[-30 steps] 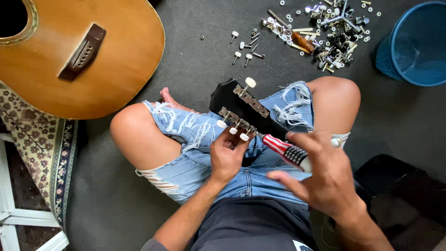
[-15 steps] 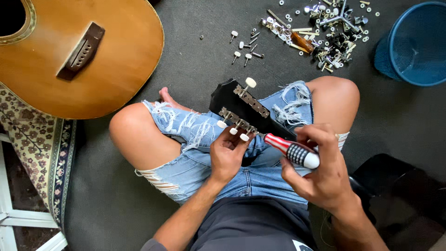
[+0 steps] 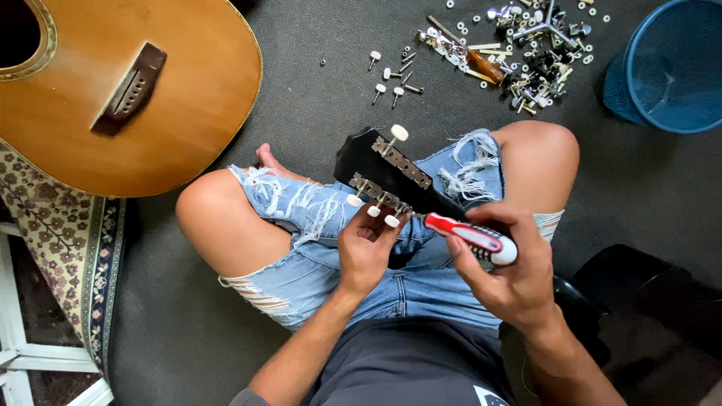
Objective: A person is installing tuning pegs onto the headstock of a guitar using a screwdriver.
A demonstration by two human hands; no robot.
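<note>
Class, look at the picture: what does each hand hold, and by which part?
The right hand grips a screwdriver by its red handle. The left hand steadies the black headstock at its lower edge, by the white tuner knobs.

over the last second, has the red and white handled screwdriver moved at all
Yes. The red and white handled screwdriver in the right hand has shifted: its handle end swung slightly right and down, away from the black guitar headstock, which stayed resting on the lap.
</note>
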